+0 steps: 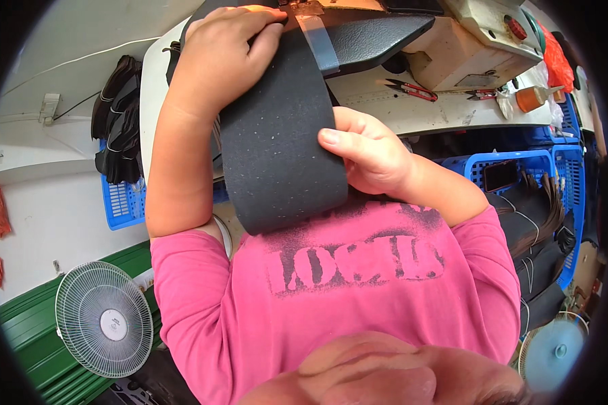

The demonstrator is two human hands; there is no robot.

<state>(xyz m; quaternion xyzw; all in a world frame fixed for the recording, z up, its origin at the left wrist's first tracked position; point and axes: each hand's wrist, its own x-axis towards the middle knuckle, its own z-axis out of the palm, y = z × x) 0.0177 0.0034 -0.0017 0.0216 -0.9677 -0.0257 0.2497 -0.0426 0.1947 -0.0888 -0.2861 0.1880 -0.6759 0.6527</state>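
A wide, black, flexible band (284, 148) hangs in a curve from the worktable toward my chest, with small pale specks on its surface. My left hand (230, 57) lies on its upper part, fingers stretched to the right beneath a lit spot and thumb spread. Just past those fingertips is a black, textured machine part (378, 44) with a strip of shiny tape on it. My right hand (375, 152) grips the band's right edge, thumb on the outer face and the other fingers mostly hidden behind it.
On the white worktable (446, 115) lie red-handled snips (412, 90), near a pale machine housing (466, 57) and an orange bottle (530, 99). Blue baskets (507, 160) with dark bundled strips stand right. More dark pieces (118, 115) hang left, above a fan (105, 318).
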